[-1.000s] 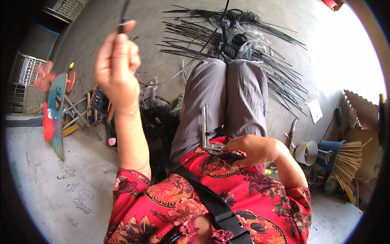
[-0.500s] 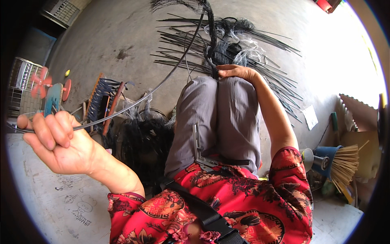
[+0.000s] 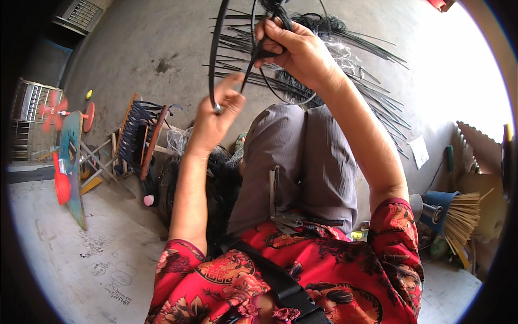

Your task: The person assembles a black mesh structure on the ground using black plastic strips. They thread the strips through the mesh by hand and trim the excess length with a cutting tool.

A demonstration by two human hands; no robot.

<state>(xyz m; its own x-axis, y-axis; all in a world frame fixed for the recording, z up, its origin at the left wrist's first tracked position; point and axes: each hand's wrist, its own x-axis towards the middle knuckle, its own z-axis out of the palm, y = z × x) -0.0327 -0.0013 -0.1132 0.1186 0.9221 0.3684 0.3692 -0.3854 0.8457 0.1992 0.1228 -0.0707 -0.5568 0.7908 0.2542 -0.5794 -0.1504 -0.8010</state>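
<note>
Above my knees, my right hand (image 3: 297, 54) is closed round a bundle of black strands (image 3: 276, 11), with a dark band crossing its fingers. My left hand (image 3: 218, 119) is just left of it and lower, slightly blurred, its fingers curled on a long black strip (image 3: 214, 54). That strip bends up past the top edge of the view. Where it meets my left hand, a small silvery piece shows; I cannot tell whether it is a ring or a metal end. A thin dark loop (image 3: 280, 98) hangs below my right hand.
Thin black rods (image 3: 377, 105) and tangled strands lie on the floor beyond my knees. Black strands (image 3: 213, 173) are heaped left of my legs. A small folding chair (image 3: 132, 135) and a red fan (image 3: 53, 110) stand left. On the right, a blue bucket (image 3: 445, 201) holds thin sticks.
My left hand has come from the far left to beside my right hand, bringing the strip. My right hand has risen from the knees with the bundle.
</note>
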